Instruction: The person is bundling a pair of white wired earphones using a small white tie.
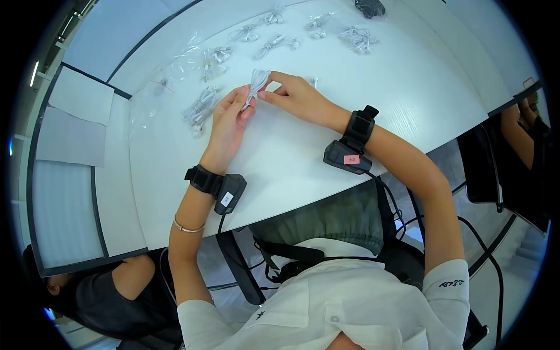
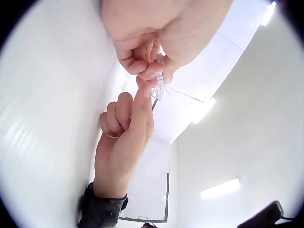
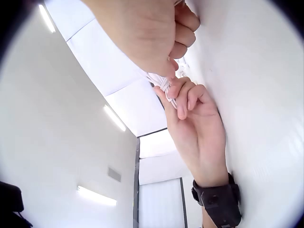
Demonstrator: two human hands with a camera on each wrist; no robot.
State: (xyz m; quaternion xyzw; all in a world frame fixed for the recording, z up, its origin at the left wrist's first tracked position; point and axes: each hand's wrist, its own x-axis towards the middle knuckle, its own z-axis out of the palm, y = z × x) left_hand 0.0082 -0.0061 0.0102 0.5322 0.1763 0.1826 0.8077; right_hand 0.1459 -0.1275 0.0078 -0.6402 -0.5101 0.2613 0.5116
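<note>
Between both hands is a coiled bundle of white earphone cable [image 1: 258, 79], raised over the white table [image 1: 291, 157]. My left hand [image 1: 228, 119] grips its lower end between thumb and fingers. From the other side, the thumb and forefinger of my right hand [image 1: 304, 99] pinch the cable near its middle. In the right wrist view the white strands [image 3: 165, 87] run from one hand's fingertips to the other's, with a turn wrapped round the loops. Fingers hide much of the bundle [image 2: 160, 88] in the left wrist view.
Left of the hands lies another earphone bundle [image 1: 201, 108]. Several more, such as one bundle [image 1: 277, 45] and another [image 1: 359, 39], are spread toward the far edge. Clear plastic bags [image 1: 185, 58] lie at the left, and a dark bag [image 1: 370, 8] at the back. A low partition [image 1: 64, 192] borders the left side.
</note>
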